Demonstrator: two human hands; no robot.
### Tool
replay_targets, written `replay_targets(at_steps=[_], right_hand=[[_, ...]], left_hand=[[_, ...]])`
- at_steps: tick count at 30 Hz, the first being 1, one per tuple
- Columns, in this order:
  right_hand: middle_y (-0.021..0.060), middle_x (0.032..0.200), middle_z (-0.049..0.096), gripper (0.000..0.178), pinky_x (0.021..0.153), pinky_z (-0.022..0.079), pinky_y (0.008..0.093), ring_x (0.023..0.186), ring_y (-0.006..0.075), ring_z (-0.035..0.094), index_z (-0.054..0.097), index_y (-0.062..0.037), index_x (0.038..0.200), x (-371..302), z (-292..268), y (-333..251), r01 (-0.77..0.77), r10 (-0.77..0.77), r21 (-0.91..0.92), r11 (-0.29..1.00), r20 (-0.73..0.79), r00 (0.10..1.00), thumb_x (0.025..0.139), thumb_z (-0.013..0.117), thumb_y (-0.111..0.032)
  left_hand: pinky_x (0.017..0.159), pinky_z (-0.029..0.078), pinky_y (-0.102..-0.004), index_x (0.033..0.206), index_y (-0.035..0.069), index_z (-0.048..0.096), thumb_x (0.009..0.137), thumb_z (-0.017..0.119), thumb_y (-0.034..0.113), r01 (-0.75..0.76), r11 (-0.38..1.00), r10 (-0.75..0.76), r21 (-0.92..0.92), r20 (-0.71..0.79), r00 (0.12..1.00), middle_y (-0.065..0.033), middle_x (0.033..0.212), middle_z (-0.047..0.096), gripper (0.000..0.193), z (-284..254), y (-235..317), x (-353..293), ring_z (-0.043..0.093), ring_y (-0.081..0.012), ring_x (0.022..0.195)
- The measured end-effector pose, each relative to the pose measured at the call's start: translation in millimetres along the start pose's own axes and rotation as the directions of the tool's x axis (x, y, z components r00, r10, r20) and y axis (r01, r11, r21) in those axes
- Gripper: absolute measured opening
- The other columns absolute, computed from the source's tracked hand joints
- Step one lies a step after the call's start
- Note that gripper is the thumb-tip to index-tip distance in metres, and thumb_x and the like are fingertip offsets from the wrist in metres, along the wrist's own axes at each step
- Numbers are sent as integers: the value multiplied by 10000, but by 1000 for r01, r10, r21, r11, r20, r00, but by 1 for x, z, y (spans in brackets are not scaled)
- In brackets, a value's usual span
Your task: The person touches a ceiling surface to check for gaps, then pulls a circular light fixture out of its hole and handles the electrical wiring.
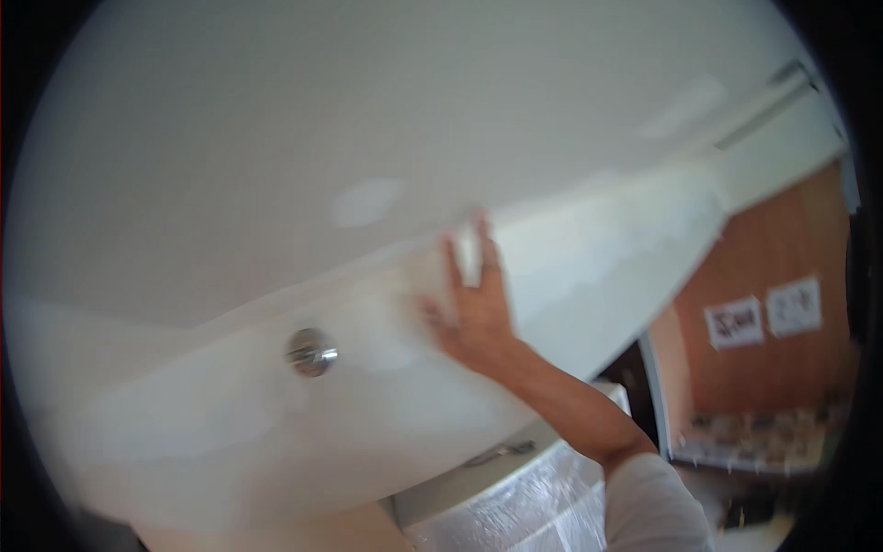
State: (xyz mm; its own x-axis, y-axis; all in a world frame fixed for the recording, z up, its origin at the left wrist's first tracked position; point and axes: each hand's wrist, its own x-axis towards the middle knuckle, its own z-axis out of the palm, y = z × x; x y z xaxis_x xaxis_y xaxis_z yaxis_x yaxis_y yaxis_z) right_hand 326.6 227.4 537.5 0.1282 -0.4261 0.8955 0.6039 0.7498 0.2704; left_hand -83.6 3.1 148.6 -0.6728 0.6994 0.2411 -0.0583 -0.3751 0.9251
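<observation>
While the view tilts up toward a plain pale ceiling (322, 110), one right hand (478, 308) presses flat against a white cabinet door (386, 386), its fingers (455, 267) spread and straight, gripping nothing; the palm lies on the smooth painted panel just right of a single round metal knob (311, 352), near it but not touching. That knob is shiny and silvery, the only one on this door. The door itself is glossy and slightly blurred, its upper edge running up to the right under the ceiling and its lower left corner fading into the dark rim of the lens. The forearm comes in from the lower right, ending in a light sleeve (648, 501) that is cut off at the bottom edge. No left hand shows anywhere. Below the door sits a lower white unit with one slim metal handle (501, 453), and beneath that something wrapped in crinkled clear plastic film (524, 506), only partly seen. Far to the right stands a reddish-brown wall panel (782, 267) bearing two white paper sheets (763, 313), too blurred to make out. A long narrow fitting (768, 110) on the ceiling at the upper right is indistinct.
</observation>
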Motion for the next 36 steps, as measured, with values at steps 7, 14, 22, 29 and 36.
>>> replay_targets(at_steps=[7,14,22,29,36], right_hand=[[466,1614,-25,829,1093,105,830,1494,669,-58,271,-78,1633,68,8,-18,195,-261,-276,941,-229,938,927,687,-209],[458,1618,22,697,1112,84,825,1485,687,-22,399,-148,1588,77,25,-24,187,-290,-316,930,-320,902,928,619,-107],[359,1678,49,817,1127,117,811,1528,619,12,406,-257,1608,61,4,-27,223,-323,-405,887,-198,926,861,552,41],[349,1651,220,627,1161,189,755,1528,563,188,610,-193,1471,54,1,-32,146,-211,-283,948,-212,954,867,614,-23],[261,1461,540,420,1114,419,498,1352,408,515,593,58,1377,0,-42,-91,-141,160,345,928,-26,987,1021,571,-165]], left_hand=[[720,595,-364,1251,53,664,1112,355,472,35,996,-30,-83,62,998,-82,862,723,539,11,8,9,685,-221,749],[725,597,-361,1248,52,665,1112,356,473,65,991,-54,-118,91,994,-82,867,725,540,12,3,6,686,-220,752],[730,599,-359,1246,51,667,1112,358,474,102,982,-82,-159,129,988,-81,872,727,541,10,-2,8,688,-218,756],[734,600,-357,1243,50,668,1111,358,475,87,957,-85,-278,19,996,-80,876,729,543,-62,-15,-28,690,-217,760],[738,602,-354,1241,48,669,1111,359,476,132,884,-134,-449,28,991,-80,881,731,544,-106,-134,-96,692,-216,763]])
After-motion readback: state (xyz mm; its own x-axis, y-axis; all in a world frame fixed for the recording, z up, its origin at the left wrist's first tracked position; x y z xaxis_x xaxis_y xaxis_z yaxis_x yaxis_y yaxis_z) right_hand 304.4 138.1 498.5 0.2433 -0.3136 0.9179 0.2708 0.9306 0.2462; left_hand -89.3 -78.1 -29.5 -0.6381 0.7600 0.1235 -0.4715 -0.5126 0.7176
